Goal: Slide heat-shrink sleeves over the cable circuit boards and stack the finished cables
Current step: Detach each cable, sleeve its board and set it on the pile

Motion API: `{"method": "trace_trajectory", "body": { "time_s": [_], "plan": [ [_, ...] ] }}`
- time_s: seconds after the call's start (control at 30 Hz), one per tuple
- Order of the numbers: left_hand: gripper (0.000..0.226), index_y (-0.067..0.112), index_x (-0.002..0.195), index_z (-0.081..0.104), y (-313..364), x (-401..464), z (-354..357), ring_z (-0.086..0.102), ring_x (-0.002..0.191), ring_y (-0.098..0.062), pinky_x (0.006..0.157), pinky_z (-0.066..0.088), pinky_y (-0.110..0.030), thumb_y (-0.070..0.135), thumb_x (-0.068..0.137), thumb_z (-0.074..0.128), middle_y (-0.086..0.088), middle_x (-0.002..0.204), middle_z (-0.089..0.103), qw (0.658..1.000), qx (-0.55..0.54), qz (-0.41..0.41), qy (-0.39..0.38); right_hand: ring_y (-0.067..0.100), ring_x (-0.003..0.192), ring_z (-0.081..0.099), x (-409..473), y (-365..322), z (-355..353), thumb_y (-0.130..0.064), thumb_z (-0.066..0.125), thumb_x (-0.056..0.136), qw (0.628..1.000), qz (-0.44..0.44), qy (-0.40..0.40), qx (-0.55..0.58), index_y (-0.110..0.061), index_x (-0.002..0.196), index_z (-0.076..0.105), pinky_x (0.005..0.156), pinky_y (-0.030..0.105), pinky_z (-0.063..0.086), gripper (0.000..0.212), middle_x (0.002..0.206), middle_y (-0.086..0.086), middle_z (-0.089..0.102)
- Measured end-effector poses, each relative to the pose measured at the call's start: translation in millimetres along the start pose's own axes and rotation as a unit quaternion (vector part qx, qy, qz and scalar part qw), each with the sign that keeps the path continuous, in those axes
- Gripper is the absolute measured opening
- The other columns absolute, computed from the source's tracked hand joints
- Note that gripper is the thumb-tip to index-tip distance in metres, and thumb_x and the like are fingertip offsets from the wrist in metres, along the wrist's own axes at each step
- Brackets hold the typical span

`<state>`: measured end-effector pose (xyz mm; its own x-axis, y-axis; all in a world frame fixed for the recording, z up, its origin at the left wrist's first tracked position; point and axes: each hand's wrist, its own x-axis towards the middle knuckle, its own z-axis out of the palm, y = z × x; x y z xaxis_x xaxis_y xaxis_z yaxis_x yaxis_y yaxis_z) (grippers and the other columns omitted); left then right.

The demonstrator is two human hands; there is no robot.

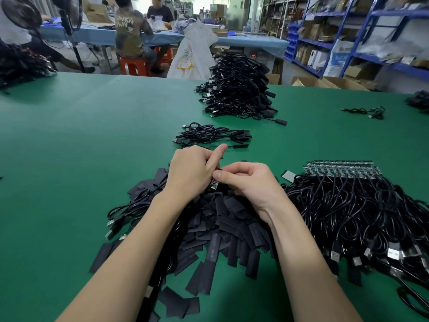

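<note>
My left hand [191, 173] and my right hand [249, 182] meet over a heap of flat black heat-shrink sleeves [216, 231] on the green table [69, 159]. Between the fingertips sits a small circuit board [214, 185] with a black sleeve at its upper end; both hands pinch it. Its black cable [130, 208] trails left under my left forearm. On the right lies a bundle of unsleeved cables [355, 212], their bare boards [341, 168] lined up in a row. Sleeved cables form a small stack [213, 135] just beyond my hands.
A tall pile of finished cables [239, 89] stands farther back. A loose cable [366, 111] lies at the right, more cable piles at the far left [21, 63] and right edges. Seated people, a fan [67, 15], a white sack and blue shelving [348, 38] are behind.
</note>
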<state>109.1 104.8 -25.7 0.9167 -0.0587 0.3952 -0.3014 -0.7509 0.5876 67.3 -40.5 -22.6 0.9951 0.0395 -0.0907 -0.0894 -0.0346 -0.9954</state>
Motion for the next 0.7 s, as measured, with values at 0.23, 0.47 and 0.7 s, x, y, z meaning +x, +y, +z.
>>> {"method": "trace_trajectory", "body": {
  "time_s": [0.23, 0.47, 0.7],
  "plan": [
    [0.068, 0.018, 0.043, 0.05, 0.8, 1.7, -2.5, 0.046, 0.046, -0.008, 0.056, 0.037, -0.027, 0.051, 0.103, 0.047, 0.014, 0.039, 0.05, 0.996, -0.077, 0.002, -0.036, 0.02, 0.075, 0.054, -1.1, -0.6, 2.5, -0.005, 0.082, 0.079, 0.996, 0.01, -0.041, 0.083, -0.01, 0.075, 0.071, 0.076, 0.031, 0.041, 0.012, 0.075, 0.008, 0.066],
    [0.067, 0.016, 0.045, 0.048, -5.5, 3.9, -9.7, 0.036, 0.039, -0.005, 0.048, 0.032, -0.019, 0.047, 0.104, 0.048, 0.009, 0.037, 0.04, 0.985, -0.163, -0.019, -0.053, 0.004, 0.057, 0.055, -1.9, -3.1, 3.5, -0.01, 0.082, 0.076, 0.99, -0.002, -0.087, 0.112, -0.011, 0.077, 0.07, 0.053, 0.014, 0.042, 0.012, 0.067, -0.002, 0.068],
    [0.033, 0.018, 0.091, 0.067, -13.6, 7.6, -32.5, 0.063, 0.077, -0.008, 0.073, 0.049, -0.029, 0.042, 0.104, 0.049, 0.004, 0.083, 0.07, 0.986, -0.16, -0.029, -0.038, 0.004, 0.056, 0.062, 3.2, -2.8, -11.1, -0.011, 0.082, 0.082, 0.991, 0.039, 0.064, 0.109, -0.014, 0.087, 0.071, 0.049, 0.014, 0.047, 0.013, 0.069, -0.004, 0.07]
  ]
}}
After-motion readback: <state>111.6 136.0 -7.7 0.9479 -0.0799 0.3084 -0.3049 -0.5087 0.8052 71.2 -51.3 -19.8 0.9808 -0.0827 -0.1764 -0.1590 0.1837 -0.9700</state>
